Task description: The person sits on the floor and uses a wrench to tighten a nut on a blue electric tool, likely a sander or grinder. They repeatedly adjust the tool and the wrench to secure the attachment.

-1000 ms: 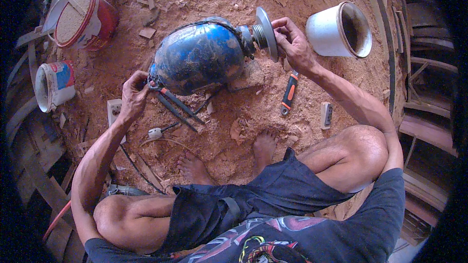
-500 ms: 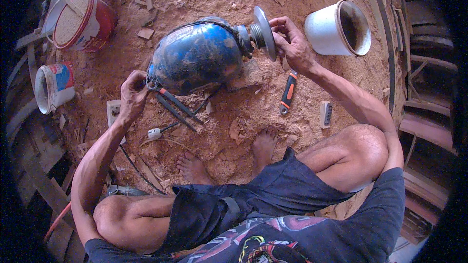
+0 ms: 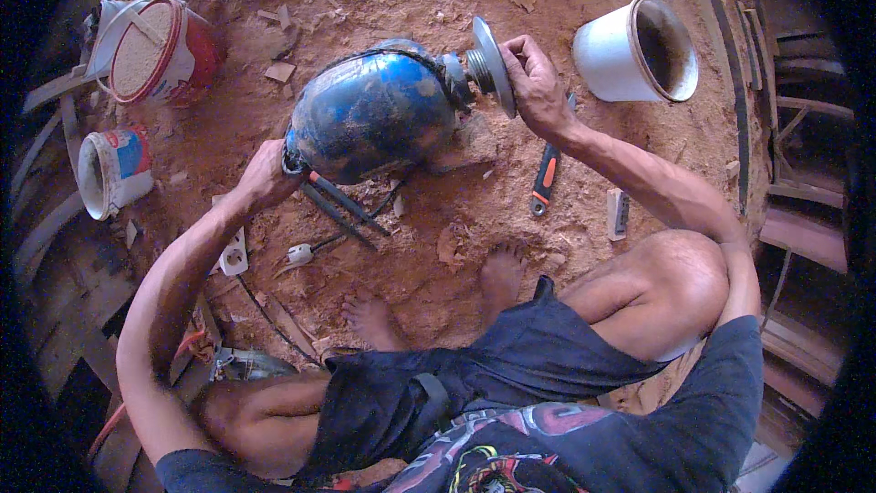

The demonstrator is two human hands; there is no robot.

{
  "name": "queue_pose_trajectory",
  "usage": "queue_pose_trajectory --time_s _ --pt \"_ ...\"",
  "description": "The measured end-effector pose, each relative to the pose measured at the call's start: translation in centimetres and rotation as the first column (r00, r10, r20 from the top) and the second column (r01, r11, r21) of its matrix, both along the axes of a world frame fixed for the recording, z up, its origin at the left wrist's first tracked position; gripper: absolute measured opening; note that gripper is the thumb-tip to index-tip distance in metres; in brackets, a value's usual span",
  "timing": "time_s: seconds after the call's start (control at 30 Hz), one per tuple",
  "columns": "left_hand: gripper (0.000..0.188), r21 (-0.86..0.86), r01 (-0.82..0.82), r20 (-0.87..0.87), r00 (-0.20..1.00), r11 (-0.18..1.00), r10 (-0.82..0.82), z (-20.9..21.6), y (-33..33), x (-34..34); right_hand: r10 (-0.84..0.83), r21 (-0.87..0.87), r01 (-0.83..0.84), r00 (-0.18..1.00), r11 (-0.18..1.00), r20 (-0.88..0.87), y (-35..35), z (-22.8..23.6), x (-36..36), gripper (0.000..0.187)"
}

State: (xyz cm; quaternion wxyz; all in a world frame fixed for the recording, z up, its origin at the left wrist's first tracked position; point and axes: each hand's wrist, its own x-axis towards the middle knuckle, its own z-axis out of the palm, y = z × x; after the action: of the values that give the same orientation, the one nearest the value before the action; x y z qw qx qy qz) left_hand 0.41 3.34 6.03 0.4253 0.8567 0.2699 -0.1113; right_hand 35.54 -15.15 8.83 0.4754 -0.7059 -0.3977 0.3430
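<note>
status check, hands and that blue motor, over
Left hand gripping rear of blue motor. Right hand clamped on grey disc at its shaft end. Orange-handled tool lies on the sawdust beneath the right wrist.

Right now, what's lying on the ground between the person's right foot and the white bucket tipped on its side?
In the head view, an orange-handled tool lies on the sawdust between the right foot and the white bucket, under the right hand gripping the grey disc.

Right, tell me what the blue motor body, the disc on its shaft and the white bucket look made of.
Blue motor body: likely painted metal, with worn, dark patches. Disc: bare grey metal, dull sheen, gripped by the right hand. White bucket: probably plastic, smooth matte wall, dark inside. The left hand steadies the motor's rear.
</note>
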Motion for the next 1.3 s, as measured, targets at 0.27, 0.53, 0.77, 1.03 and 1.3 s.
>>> queue_pose_trajectory --time_s 0.27,0.53,0.77,1.03,1.3 --pt "0.013 0.186 -0.175 -0.040 0.982 0.967 0.186 -0.7 -2.0 0.6 0.121 0.052 -0.118 0.991 0.992 -0.062 -0.6 0.4 0.1 0.020" --pt "0.014 0.124 -0.187 0.026 0.982 0.974 0.185 -0.9 -1.7 0.5 0.236 0.196 -0.226 0.971 0.954 -0.034 -0.6 -0.2 0.8 0.014" --pt "0.011 0.187 -0.244 -0.090 0.960 0.952 0.263 -2.0 -1.8 -0.1 0.257 0.170 -0.246 0.965 0.954 -0.045 -0.4 -0.2 1.3 0.015" --pt "0.009 0.223 -0.349 0.088 0.937 0.910 0.338 -1.6 -3.2 0.4 0.225 0.071 -0.227 0.974 0.971 0.031 -0.5 0.2 1.7 0.022" --pt "0.011 0.337 -0.390 0.146 0.921 0.857 0.362 -2.5 -3.6 0.2 0.218 0.034 -0.219 0.975 0.975 0.036 -0.2 0.1 1.7 0.024"
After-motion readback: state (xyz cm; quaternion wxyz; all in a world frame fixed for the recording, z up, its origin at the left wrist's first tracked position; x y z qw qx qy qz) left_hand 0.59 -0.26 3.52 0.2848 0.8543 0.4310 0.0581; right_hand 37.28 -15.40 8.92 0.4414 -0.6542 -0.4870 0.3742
